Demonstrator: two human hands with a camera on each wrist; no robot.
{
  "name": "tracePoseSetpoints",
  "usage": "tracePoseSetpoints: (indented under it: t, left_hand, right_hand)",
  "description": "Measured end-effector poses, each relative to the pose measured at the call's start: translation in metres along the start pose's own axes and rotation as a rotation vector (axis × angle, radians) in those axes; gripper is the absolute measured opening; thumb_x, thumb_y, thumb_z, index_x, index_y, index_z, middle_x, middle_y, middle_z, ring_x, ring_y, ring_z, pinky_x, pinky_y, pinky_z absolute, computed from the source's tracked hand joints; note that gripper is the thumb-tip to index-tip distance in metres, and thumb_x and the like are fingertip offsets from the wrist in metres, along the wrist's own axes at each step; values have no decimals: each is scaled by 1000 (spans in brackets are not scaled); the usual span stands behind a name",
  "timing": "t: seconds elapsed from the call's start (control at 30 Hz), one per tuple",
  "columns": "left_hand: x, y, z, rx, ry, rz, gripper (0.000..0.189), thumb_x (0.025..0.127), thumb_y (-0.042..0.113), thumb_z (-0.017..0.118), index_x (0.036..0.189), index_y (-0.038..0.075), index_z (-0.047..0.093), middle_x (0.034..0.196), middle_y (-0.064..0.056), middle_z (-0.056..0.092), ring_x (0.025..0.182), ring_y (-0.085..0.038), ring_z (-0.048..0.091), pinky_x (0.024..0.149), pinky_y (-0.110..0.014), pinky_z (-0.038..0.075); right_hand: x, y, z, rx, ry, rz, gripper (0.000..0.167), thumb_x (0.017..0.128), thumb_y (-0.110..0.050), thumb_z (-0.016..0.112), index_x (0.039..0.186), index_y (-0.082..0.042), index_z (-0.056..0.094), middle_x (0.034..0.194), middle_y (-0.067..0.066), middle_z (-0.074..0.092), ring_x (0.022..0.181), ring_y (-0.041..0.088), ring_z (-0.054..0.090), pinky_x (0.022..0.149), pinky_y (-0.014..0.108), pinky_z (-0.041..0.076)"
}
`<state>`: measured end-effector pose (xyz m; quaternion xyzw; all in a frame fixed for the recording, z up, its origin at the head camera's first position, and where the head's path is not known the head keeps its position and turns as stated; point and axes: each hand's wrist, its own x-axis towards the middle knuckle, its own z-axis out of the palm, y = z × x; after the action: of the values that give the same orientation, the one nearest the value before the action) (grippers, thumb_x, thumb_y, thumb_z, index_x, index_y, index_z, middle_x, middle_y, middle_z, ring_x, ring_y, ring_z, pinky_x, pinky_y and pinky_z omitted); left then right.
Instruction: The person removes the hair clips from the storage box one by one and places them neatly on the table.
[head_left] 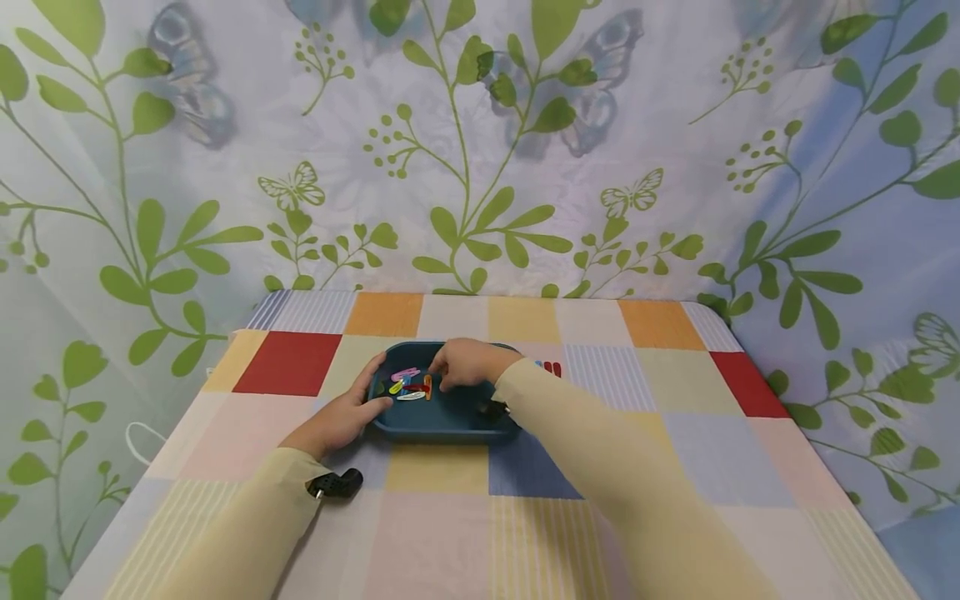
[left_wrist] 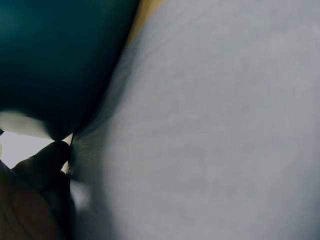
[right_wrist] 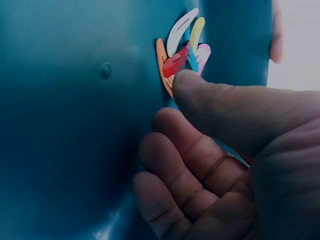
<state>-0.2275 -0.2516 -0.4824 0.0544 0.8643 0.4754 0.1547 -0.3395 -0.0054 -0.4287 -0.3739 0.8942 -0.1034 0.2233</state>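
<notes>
Several coloured hair clips [head_left: 411, 385] lie in a loose heap in the left half of a dark teal tray [head_left: 450, 436]. They are pink, yellow, blue, red, white and orange. My left hand [head_left: 341, 421] holds the tray's left side, its thumb over the rim and its fingers along the outer wall. Over the middle of the tray, my right hand [head_left: 474, 362] reaches down beside the orange clip. In the right wrist view, its fingers are loosely bent and the thumb tip overlaps the clips [right_wrist: 181, 52]. No clip shows in the palm; the index finger is partly hidden.
Behind the tray's right end, a few red and blue clips [head_left: 552, 368] lie side by side on the patchwork tablecloth [head_left: 645, 367]. A white cable [head_left: 138, 442] loops at the table's left edge. A leaf-patterned curtain [head_left: 480, 167] hangs behind the table.
</notes>
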Motion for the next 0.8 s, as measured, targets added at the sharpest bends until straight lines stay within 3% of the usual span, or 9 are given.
tracePoseSetpoints:
  t: [0.23,0.5,0.63,0.8]
  left_hand:
    - [0,0,0,-6,-6,-10,83,106,39,54,167,49,-1,178,-15,6,160,-50,14,122,-78,17]
    - [0,2,0,-3,-11,-5,83,106,38,53,167,47,-2,178,-16,5,161,-49,13,123,-76,16]
    - [0,1,0,-6,-10,-7,82,107,38,52,167,47,-3,178,-15,5,161,-48,12,123,-76,16]
    - [0,0,1,-6,-10,-7,83,106,38,53,167,47,-2,178,-15,5,161,-49,12,123,-77,18]
  right_hand:
    - [10,4,12,3,-2,-29,40,96,-25,78,134,-16,74,102,-2,77,84,8,63,83,27,54]
    - [10,0,17,-28,62,-17,44,95,-46,76,128,-16,77,121,-1,77,100,11,67,98,33,56]
    - [10,-4,17,-51,70,-15,39,96,-40,77,125,-15,77,123,1,76,107,15,68,105,36,55]
    - [12,1,22,-30,65,5,31,96,-26,77,126,-17,77,119,-1,77,98,13,66,100,34,56]
